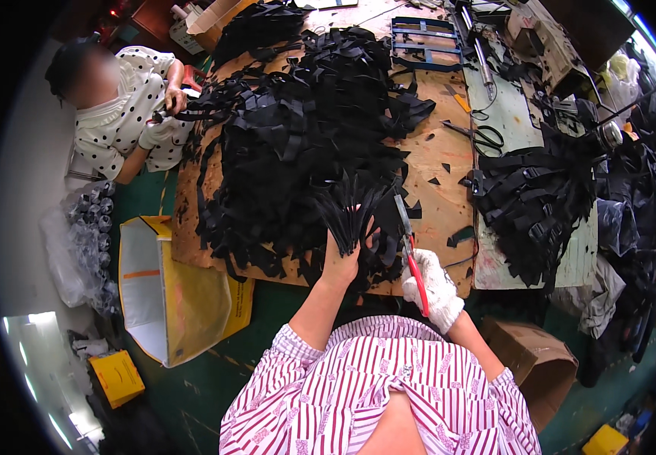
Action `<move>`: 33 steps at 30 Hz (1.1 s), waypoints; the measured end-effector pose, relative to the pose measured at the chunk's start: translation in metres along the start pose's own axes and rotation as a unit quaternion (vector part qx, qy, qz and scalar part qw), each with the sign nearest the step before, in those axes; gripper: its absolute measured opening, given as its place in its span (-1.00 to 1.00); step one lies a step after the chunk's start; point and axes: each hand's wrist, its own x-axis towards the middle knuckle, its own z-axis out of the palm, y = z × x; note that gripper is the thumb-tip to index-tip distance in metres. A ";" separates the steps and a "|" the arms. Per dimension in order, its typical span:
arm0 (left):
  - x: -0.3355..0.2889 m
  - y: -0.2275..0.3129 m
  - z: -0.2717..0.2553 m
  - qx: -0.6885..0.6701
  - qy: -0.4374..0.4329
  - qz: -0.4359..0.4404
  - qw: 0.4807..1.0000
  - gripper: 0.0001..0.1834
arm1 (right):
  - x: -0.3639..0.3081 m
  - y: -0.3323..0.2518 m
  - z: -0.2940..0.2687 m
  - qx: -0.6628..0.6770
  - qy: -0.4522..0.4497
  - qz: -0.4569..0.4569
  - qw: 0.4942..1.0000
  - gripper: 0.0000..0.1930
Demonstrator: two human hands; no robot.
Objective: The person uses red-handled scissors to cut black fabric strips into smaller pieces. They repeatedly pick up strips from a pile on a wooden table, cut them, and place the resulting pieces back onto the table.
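Straps [349, 212] are bunched in my left hand [343, 258], fingers clamped round the bundle so the ends fan up over the worktop [438, 163], just in front of the big black pile [297, 129]. My gloved right hand [435, 288] grips red-handled scissors [410, 250], blades beside the bundle. I reckon squaring the ends first makes the snip cleaner.

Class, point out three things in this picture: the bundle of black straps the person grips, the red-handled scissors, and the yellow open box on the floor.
bundle of black straps [348, 216]: head view, fanned middle.
red-handled scissors [416, 274]: head view, red handle.
yellow open box [205, 303]: head view, inner side wall.
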 end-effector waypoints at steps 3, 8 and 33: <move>0.001 -0.004 -0.009 0.082 -0.068 0.022 0.994 -0.70 | 0.003 0.006 -0.001 -0.049 0.017 -0.039 0.998 -0.49; 0.001 -0.014 -0.020 0.162 -0.113 0.050 0.979 -0.59 | -0.004 -0.008 0.009 0.050 0.047 0.029 0.997 -0.59; 0.005 -0.037 -0.017 0.354 -0.101 0.093 0.925 -0.61 | 0.014 -0.001 -0.004 0.062 0.078 0.033 0.994 -0.71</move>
